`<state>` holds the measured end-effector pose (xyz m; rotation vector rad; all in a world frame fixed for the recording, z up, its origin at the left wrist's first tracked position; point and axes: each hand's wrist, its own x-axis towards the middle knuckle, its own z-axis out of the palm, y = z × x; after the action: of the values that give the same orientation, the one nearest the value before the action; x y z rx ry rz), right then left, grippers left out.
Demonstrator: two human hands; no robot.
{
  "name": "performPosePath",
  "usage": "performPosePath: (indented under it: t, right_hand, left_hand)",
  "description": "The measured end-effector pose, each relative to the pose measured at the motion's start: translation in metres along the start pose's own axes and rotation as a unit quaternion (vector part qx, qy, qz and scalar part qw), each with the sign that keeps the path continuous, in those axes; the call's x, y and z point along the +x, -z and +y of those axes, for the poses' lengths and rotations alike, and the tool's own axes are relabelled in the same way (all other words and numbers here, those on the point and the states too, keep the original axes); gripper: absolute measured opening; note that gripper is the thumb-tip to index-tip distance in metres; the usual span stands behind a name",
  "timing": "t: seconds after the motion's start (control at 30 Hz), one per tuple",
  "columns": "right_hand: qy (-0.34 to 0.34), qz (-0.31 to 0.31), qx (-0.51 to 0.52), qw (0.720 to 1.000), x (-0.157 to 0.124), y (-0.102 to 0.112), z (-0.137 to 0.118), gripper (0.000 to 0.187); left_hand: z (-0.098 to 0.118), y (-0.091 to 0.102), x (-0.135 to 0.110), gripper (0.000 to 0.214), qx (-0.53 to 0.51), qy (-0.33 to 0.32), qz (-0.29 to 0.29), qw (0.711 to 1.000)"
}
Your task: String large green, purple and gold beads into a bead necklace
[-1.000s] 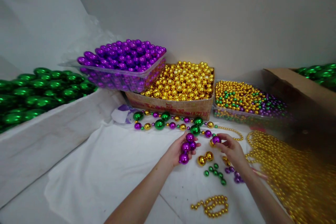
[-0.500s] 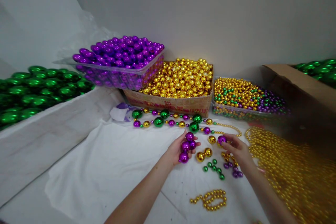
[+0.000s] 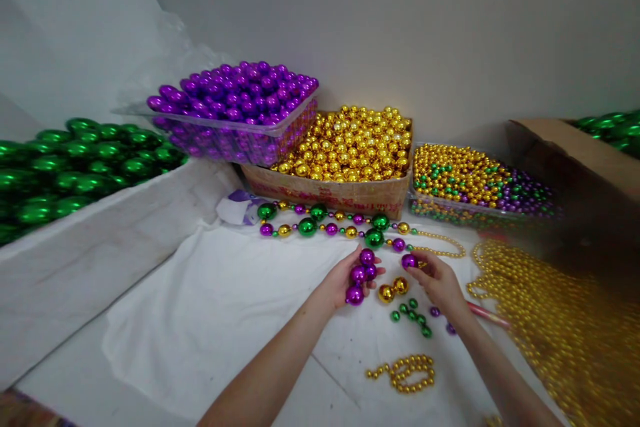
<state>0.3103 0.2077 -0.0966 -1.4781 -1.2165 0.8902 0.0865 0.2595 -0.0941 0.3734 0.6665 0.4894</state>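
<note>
Several shiny purple beads [image 3: 358,275] lie cupped in my left hand [image 3: 345,280], palm turned up and fingers curled under them. My right hand [image 3: 437,283] pinches one purple bead [image 3: 409,261] between thumb and fingers, a short gap to the right of the left hand. Below and between the hands, two large gold beads [image 3: 393,289] rest on the white cloth [image 3: 200,320]. Small green beads [image 3: 412,312] are scattered beneath those. Small purple beads [image 3: 435,311] sit by my right wrist, partly hidden by it.
A beaded necklace [image 3: 331,229] stretches behind my hands. Further back stand a purple-bead tub [image 3: 295,123], a gold-bead carton [image 3: 330,193] and a mixed-bead tray [image 3: 450,199]. Gold strands [image 3: 560,320] pile at right; a short gold chain [image 3: 413,373] lies in front. Green beads [image 3: 85,160] fill the left box.
My right hand has moved left with its purple bead, closer to my left hand. A pink stick by the right wrist shows more now. The view has shifted slightly.
</note>
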Motion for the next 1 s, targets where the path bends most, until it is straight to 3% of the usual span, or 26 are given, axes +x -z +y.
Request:
performPosePath:
  t: [0.57, 0.73, 0.87, 0.97, 1.0]
  right_hand:
    - [0.043, -0.032, -0.083, 0.995, 0.003, -0.005, -0.002, 0.038]
    - [0.080, -0.050, -0.143, 0.985, 0.006, -0.011, -0.010, 0.033]
    - [0.101, -0.062, -0.186, 0.975, 0.006, -0.013, -0.013, 0.031]
    - [0.110, -0.065, -0.213, 0.969, 0.005, -0.012, -0.011, 0.032]
    - [0.113, -0.067, -0.222, 0.966, 0.004, -0.011, -0.010, 0.032]
  left_hand:
    - [0.001, 0.001, 0.002, 0.052, 0.008, -0.003, -0.014, 1.000]
    - [0.001, -0.002, 0.007, 0.054, 0.104, -0.045, 0.028, 0.993]
    - [-0.001, -0.012, 0.012, 0.050, 0.328, -0.177, 0.132, 0.918]
    - [-0.008, -0.017, 0.013, 0.037, 0.396, -0.243, 0.169, 0.869]
    - [-0.012, -0.018, 0.013, 0.033, 0.436, -0.269, 0.179, 0.840]
